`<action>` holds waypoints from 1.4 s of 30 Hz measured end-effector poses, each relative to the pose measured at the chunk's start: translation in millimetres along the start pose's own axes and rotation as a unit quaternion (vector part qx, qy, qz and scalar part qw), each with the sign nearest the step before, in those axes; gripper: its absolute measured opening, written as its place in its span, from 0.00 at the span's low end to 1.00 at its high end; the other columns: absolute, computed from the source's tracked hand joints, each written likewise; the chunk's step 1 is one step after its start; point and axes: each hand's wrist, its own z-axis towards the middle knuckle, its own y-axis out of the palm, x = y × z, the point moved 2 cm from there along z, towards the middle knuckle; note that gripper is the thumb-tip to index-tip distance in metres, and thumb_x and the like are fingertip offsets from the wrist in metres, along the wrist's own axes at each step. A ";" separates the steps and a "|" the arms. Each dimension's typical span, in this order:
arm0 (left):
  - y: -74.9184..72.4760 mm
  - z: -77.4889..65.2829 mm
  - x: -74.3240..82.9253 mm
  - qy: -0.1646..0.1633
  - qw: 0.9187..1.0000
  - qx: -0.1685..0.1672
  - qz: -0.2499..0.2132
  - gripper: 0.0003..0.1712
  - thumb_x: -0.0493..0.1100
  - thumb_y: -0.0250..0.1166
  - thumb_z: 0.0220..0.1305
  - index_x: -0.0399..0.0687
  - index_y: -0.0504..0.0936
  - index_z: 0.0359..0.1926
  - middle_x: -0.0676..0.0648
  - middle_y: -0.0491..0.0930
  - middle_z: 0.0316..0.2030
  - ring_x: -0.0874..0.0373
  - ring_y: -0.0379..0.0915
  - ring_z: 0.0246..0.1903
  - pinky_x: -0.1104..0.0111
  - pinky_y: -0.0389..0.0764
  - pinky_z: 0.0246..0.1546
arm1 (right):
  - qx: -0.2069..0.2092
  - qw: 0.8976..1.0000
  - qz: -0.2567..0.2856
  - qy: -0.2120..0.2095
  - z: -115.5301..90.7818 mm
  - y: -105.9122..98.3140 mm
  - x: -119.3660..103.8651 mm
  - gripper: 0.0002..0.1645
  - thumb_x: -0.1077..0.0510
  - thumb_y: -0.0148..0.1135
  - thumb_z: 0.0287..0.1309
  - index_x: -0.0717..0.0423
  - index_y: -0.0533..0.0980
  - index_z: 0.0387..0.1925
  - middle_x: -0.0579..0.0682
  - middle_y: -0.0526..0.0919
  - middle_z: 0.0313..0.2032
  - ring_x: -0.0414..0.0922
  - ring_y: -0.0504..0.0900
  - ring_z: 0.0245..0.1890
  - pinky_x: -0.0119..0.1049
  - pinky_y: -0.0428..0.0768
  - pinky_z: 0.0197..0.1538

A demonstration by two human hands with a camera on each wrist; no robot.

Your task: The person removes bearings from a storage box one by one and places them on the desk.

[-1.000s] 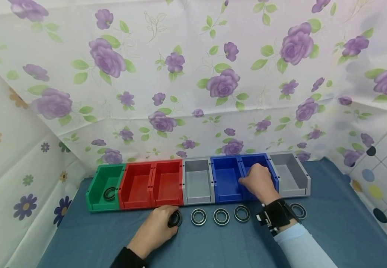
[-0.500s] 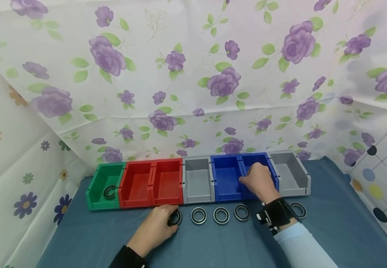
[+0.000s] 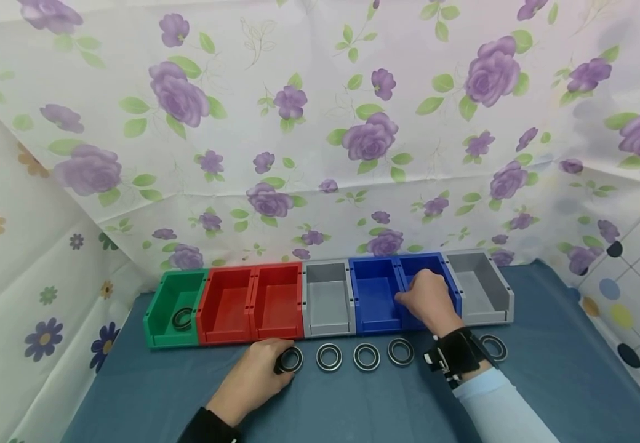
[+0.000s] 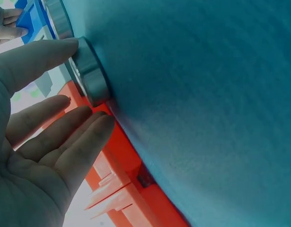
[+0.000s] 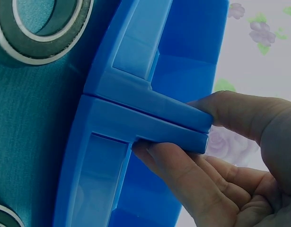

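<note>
My left hand (image 3: 259, 374) is around a ball bearing (image 3: 300, 363) on the cloth before the red bins. In the left wrist view, the thumb tip is at the rim of this bearing (image 4: 92, 73), while the other fingers are extended and loosely spread. My right hand (image 3: 429, 300) reaches over the blue bins (image 3: 376, 329). Seen from the right wrist, thumb and fingers pinch the adjoining side walls (image 5: 154, 113) of two blue bins, the thumb on one side and the fingers on the other. Three more bearings (image 3: 339, 363) lie flat between my hands.
A joined row of bins stands along the back: green (image 3: 156, 340), two red (image 3: 226, 337), grey (image 3: 328, 332), two blue, then grey (image 3: 486, 318). One bearing (image 3: 176, 320) sits in the green bin. Another bearing (image 3: 501, 352) lies beside my right wrist. A flowered sheet (image 3: 320, 215) hangs behind.
The bearing by my left hand is more exposed and has shifted slightly right, its face now plainly visible. My left hand has drawn back slightly leftward. The right hand keeps its place.
</note>
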 end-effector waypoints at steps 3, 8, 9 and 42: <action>-3.6 -0.6 -0.3 0.002 1.000 0.008 -0.002 0.31 0.49 0.75 0.43 0.51 0.79 0.52 0.54 0.77 0.44 0.61 0.71 0.43 0.62 0.76 0.44 | 0.002 1.000 -0.002 -0.001 0.4 0.8 0.9 0.28 0.50 0.68 0.48 0.51 0.60 0.09 0.43 0.54 0.10 0.40 0.57 0.09 0.31 0.57 0.13; -12.5 -1.9 -0.4 0.004 0.999 0.035 0.001 0.32 0.53 0.73 0.45 0.54 0.78 0.54 0.56 0.76 0.46 0.61 0.71 0.46 0.62 0.75 0.45 | 0.005 1.000 -0.002 -0.002 0.6 1.1 1.6 0.28 0.50 0.68 0.48 0.51 0.60 0.09 0.43 0.54 0.10 0.40 0.57 0.09 0.31 0.57 0.13; -14.8 -2.2 -0.5 0.004 0.999 0.041 0.002 0.32 0.53 0.73 0.46 0.54 0.78 0.54 0.56 0.76 0.46 0.61 0.71 0.46 0.63 0.75 0.45 | 0.004 1.000 -0.002 -0.001 0.6 1.2 1.7 0.28 0.50 0.68 0.48 0.51 0.60 0.09 0.43 0.54 0.10 0.40 0.58 0.09 0.31 0.57 0.13; -76.3 -2.4 -65.7 -0.010 0.956 0.291 0.021 0.42 0.44 0.62 0.60 0.50 0.52 0.72 0.45 0.49 0.70 0.49 0.40 0.68 0.47 0.54 0.60 | -0.003 1.000 -0.001 0.010 3.5 1.9 0.8 0.27 0.50 0.68 0.48 0.51 0.61 0.09 0.42 0.55 0.10 0.41 0.61 0.09 0.32 0.60 0.14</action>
